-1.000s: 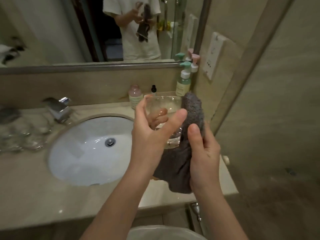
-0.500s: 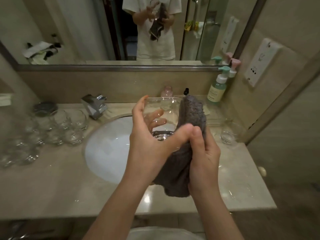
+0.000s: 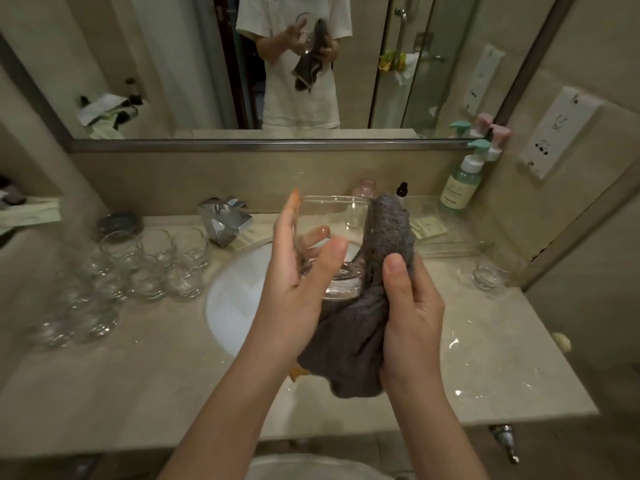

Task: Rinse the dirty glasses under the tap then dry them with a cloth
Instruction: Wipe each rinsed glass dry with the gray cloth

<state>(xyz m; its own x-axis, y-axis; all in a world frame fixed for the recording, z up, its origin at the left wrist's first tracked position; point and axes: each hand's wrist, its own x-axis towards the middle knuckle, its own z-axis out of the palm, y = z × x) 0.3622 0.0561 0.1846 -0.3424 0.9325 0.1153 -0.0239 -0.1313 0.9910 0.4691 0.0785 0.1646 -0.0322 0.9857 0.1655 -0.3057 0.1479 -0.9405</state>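
My left hand [image 3: 298,282] holds a clear glass [image 3: 339,237] above the white basin [image 3: 228,306], fingers behind it and thumb across its front. My right hand [image 3: 408,313] grips a grey cloth [image 3: 360,327] that runs up the glass's right side and hangs below both hands. Several clear glasses [image 3: 149,265] stand grouped on the counter at the left. One more glass [image 3: 488,271] stands alone at the right by the wall. The chrome tap [image 3: 225,220] sits behind the basin, with no water seen running.
The beige counter [image 3: 104,393] ends at a front edge below my forearms. A green pump bottle [image 3: 462,181], a pink bottle [image 3: 367,188] and a small dropper bottle [image 3: 401,190] stand at the back right. A mirror [image 3: 173,64] spans the wall; a socket panel [image 3: 561,129] is at right.
The view has swung left and back, bringing the glasses on the left into sight. My hands keep the glass and cloth together; my left thumb has lifted off the cloth.
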